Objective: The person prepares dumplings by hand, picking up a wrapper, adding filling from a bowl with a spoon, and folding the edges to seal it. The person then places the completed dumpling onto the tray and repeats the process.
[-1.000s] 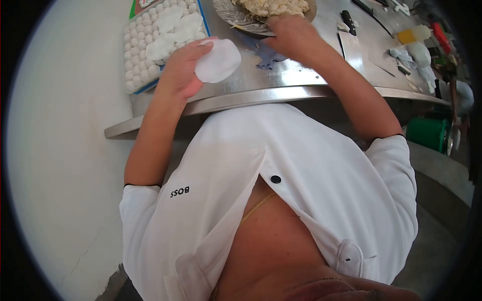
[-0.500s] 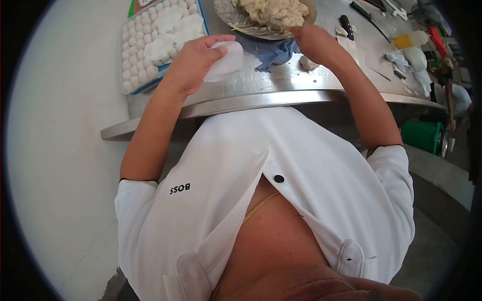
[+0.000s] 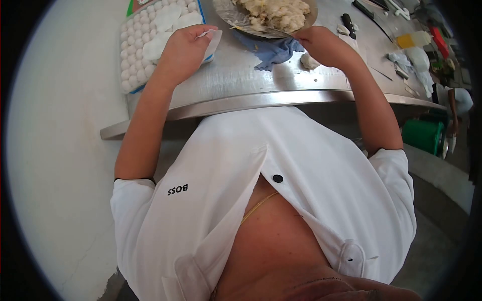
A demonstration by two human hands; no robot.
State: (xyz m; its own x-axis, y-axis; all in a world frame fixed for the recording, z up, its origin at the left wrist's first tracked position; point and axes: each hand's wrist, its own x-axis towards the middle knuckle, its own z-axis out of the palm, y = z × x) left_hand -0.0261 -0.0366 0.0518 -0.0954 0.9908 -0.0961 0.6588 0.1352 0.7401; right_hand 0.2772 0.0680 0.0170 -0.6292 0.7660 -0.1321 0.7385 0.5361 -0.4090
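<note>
My left hand point(image 3: 183, 55) is closed on a thin white dough wrapper point(image 3: 214, 44), pinched between thumb and fingers near the right side of the tray. My right hand point(image 3: 326, 45) grips a thin metal utensil point(image 3: 279, 33) whose far end reaches to the filling; its exact kind is hard to make out. Pale, lumpy filling point(image 3: 283, 14) is heaped in a wide metal bowl point(image 3: 223, 11). To the left, a blue-edged tray point(image 3: 203, 14) holds rows of small white dough balls point(image 3: 133, 55), with several flat wrappers point(image 3: 154, 49) on top.
A blue cloth point(image 3: 273, 56) lies under the bowl's near side, with a dough lump point(image 3: 309, 62) beside it. Black-handled knives point(image 3: 348, 25), a yellow-filled bottle point(image 3: 412, 39) and plastic bags point(image 3: 417, 62) sit on the right of the steel table point(image 3: 221, 80).
My left hand has moved left and slightly up with the wrapper, which now shows more edge-on. My right hand has shifted slightly right, and more of the utensil shows.
</note>
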